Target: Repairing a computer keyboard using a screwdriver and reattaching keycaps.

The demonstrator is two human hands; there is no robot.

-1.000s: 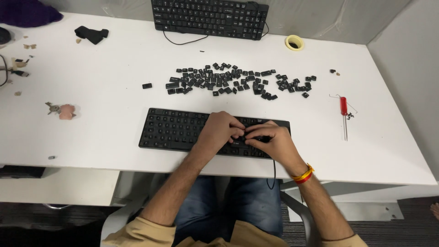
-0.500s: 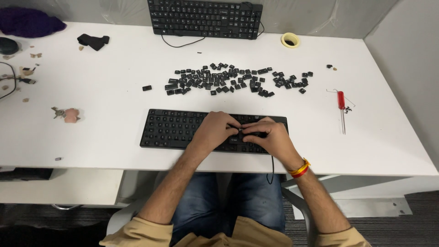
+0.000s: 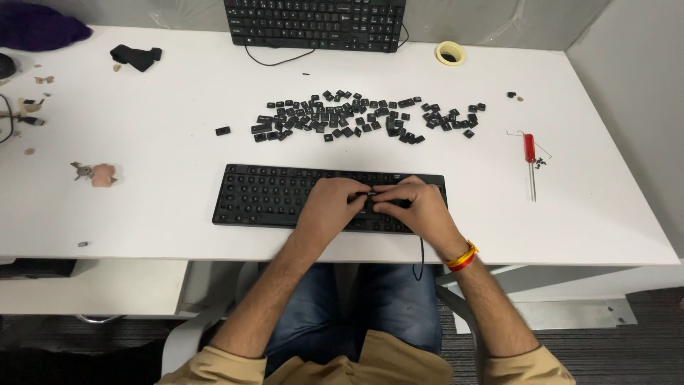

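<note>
Head view: the left hand [image 3: 329, 207] and right hand [image 3: 415, 208] rest on the right half of the keyboard [image 3: 271, 196], which lies at the near edge of the table [image 3: 142, 178], fingertips bunched together at one spot; whether they pinch a keycap cannot be told. Loose keycaps [image 3: 356, 117] lie spread just beyond the keyboard, within reach, and a screwdriver [image 3: 530, 158] lies well apart to the right.

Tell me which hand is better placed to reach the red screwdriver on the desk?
The right hand. The red screwdriver lies on the desk to its right, while the left hand is farther away on the near keyboard and would have to cross over.
</note>
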